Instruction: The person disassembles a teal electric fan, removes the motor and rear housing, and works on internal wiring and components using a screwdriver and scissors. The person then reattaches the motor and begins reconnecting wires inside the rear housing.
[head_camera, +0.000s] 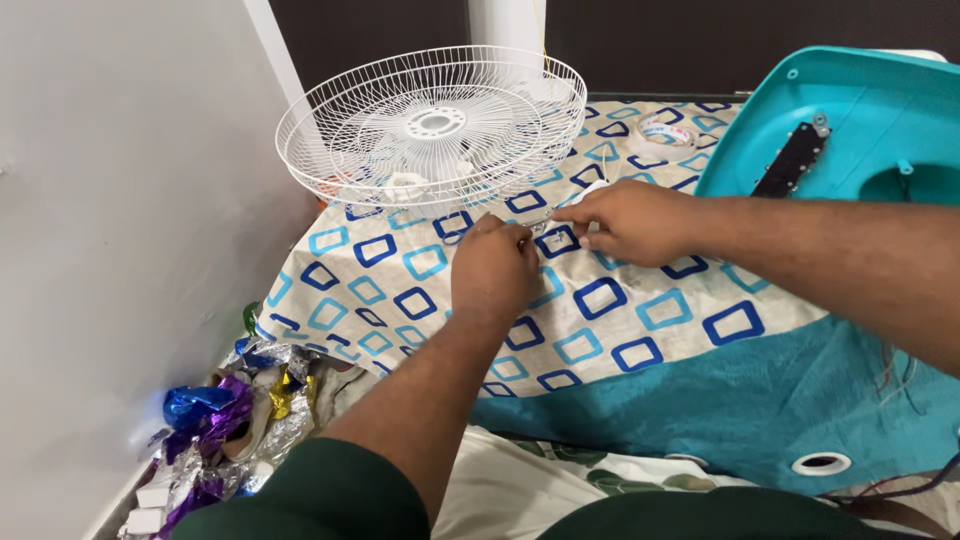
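Two hands of mine meet over the patterned cloth with blue and turquoise squares (640, 310), just in front of the round white wire fan guard (432, 128). My left hand (492, 268) lies knuckles up, fingers curled in narrow, its fingertips pinching something small and thin that I cannot make out clearly. My right hand (630, 222) sits just beside it, also closed down, fingers gathered around a small white piece that pokes out above the knuckles; what that piece is I cannot tell. The two hands almost touch at the fingertips, and the fan guard's near rim is just beyond them.

The guard is a shallow dome of fine radial wires with a solid ring at its centre, resting on the cloth. The cloth looks woven and soft, with a plain teal band (740, 400) along its near edge and a white eyelet (821, 463) set in it. To my right stands a smooth turquoise plastic shell (850, 110) with a black strip on it. A roll of tape (664, 133) lies farther back. Crinkled foil in silver, blue and purple (225, 410) is heaped by the white wall at my left.
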